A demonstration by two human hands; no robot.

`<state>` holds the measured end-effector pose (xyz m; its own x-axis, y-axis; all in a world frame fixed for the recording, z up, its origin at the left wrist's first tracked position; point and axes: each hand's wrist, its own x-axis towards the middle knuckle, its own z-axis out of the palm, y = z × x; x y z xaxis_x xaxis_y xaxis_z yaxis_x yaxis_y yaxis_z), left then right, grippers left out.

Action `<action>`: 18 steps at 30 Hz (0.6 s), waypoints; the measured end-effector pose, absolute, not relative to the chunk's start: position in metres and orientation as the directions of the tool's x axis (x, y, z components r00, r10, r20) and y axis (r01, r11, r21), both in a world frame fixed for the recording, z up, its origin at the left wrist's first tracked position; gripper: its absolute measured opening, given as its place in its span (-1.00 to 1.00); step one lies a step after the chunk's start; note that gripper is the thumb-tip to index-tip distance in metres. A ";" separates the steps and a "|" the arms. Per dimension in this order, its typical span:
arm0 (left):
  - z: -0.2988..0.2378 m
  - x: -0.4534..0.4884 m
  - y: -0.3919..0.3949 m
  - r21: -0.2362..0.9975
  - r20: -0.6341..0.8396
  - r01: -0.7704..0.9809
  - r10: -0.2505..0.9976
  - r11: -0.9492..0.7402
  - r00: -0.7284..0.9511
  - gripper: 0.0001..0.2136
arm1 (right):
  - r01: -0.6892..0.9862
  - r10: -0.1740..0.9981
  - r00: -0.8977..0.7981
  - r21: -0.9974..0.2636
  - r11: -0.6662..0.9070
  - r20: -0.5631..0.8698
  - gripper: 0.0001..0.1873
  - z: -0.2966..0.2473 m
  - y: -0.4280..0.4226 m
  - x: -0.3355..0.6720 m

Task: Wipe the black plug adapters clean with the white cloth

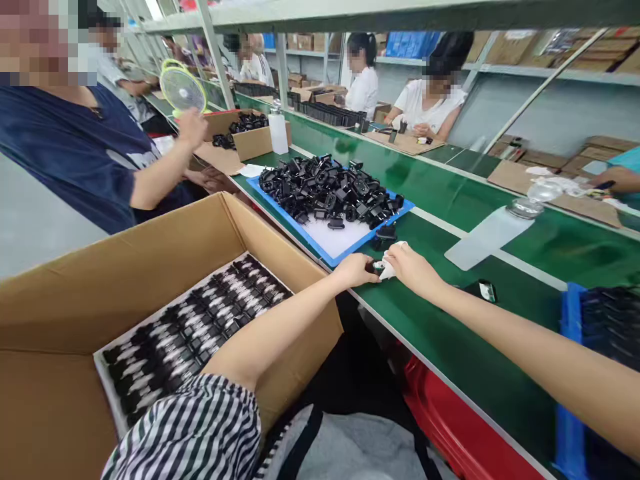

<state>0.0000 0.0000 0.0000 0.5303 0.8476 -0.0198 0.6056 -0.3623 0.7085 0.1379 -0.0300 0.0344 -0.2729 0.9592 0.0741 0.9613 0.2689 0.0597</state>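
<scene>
My left hand is closed with its fingertips around a small black plug adapter, which is mostly hidden and shows a bit of white. Close beside it, my right hand pinches a crumpled white cloth or tissue against the same piece. Just behind my hands lies a loose black adapter. A blue-rimmed tray beyond it bears a heap of black plug adapters. To the right of my right hand, another black piece with a white face rests on the green bench.
An open cardboard box at my left holds rows of black adapters. A pump bottle and a blue crate stand to the right. A white bottle is farther back. Co-workers sit around; one in navy is at left.
</scene>
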 end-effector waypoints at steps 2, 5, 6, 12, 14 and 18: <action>0.001 0.000 -0.001 0.699 -0.042 0.623 0.849 -0.352 0.527 -0.80 | 0.970 0.971 -0.238 0.064 0.236 0.029 -0.89 0.036 -0.026 0.145; 0.002 0.000 -0.001 0.686 -0.065 0.644 0.853 -0.339 0.517 -0.80 | 0.980 0.982 -0.187 0.068 0.188 -0.025 -0.91 0.043 -0.016 0.158; 0.002 0.000 -0.001 0.683 -0.068 0.649 0.855 -0.336 0.514 -0.80 | 0.983 0.985 -0.171 0.068 0.173 -0.037 -0.90 0.046 -0.012 0.162; 0.002 -0.002 -0.003 0.677 -0.040 0.630 0.836 -0.380 0.547 -0.59 | 0.988 0.992 -0.068 0.134 0.083 -0.108 -0.57 0.104 -0.006 0.181; 0.004 -0.003 -0.004 0.665 0.025 0.593 0.807 -0.454 0.590 -0.41 | 0.980 0.990 -0.015 0.195 0.043 -0.144 -0.51 0.135 -0.022 0.190; 0.008 -0.002 -0.007 0.536 0.149 0.564 0.728 -0.629 0.669 -0.35 | 0.980 0.986 0.139 0.156 -0.123 -0.097 -0.58 0.182 -0.096 0.241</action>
<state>-0.0016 -0.0069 0.0081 0.6694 0.7278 0.1493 0.5638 -0.6285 0.5358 0.2411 -0.0960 0.1820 0.1391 0.9856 -0.0966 0.9801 -0.1230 0.1557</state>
